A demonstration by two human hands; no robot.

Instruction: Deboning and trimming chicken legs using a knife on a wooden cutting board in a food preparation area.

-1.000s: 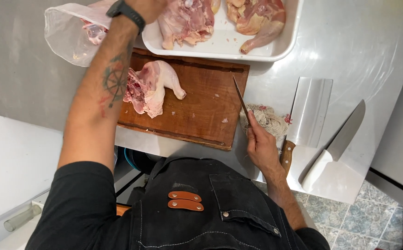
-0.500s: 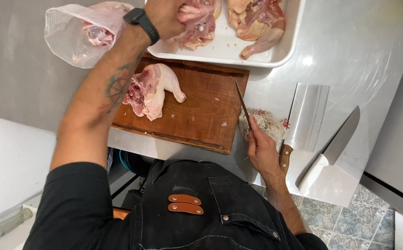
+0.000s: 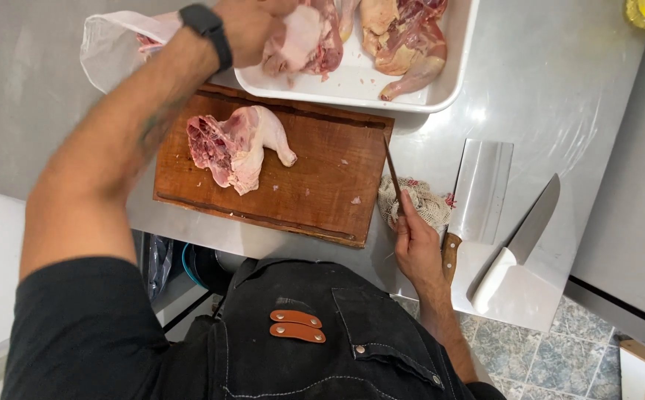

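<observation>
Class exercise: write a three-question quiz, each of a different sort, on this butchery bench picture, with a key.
1. True or false: the left hand grips a raw chicken piece over the white tray.
2. What does the right hand hold? A) cleaver B) narrow knife C) cloth
3. Fill in: one chicken piece lies on the wooden ____.

Key: 1 true; 2 B, the narrow knife; 3 board.

A crumpled clear plastic bag (image 3: 119, 46) holding pinkish meat lies at the steel counter's (image 3: 552, 89) far left
</observation>
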